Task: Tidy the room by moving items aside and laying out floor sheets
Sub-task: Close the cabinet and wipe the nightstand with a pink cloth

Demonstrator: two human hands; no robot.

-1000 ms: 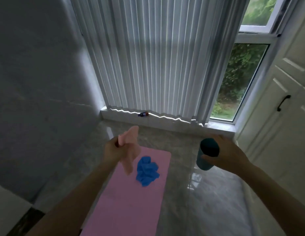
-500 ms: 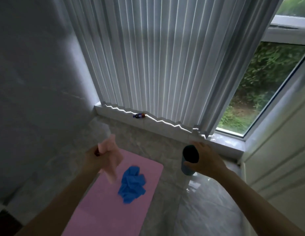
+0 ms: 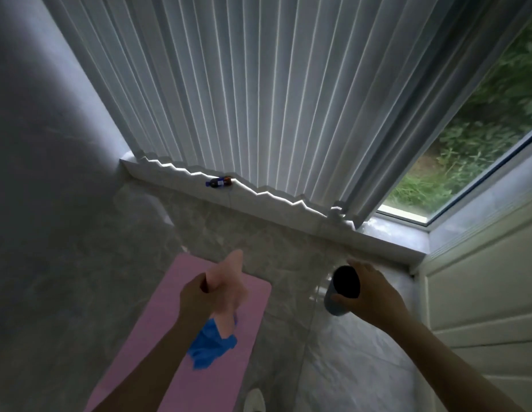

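Carrying loose items toward the window sill [image 3: 288,217].
Left hand [image 3: 199,295] fingers grip a peach cloth [image 3: 227,281]; right hand [image 3: 371,292] fingers wrap a dark cup [image 3: 343,288]; next, probably, setting them aside off the pink mat [image 3: 169,316].

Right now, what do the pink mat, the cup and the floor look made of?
The pink mat looks like matte foam: flat, no shine. The cup in the right hand looks like smooth plastic, though its material is uncertain. The floor looks like polished marble-pattern tile: veined and reflective.
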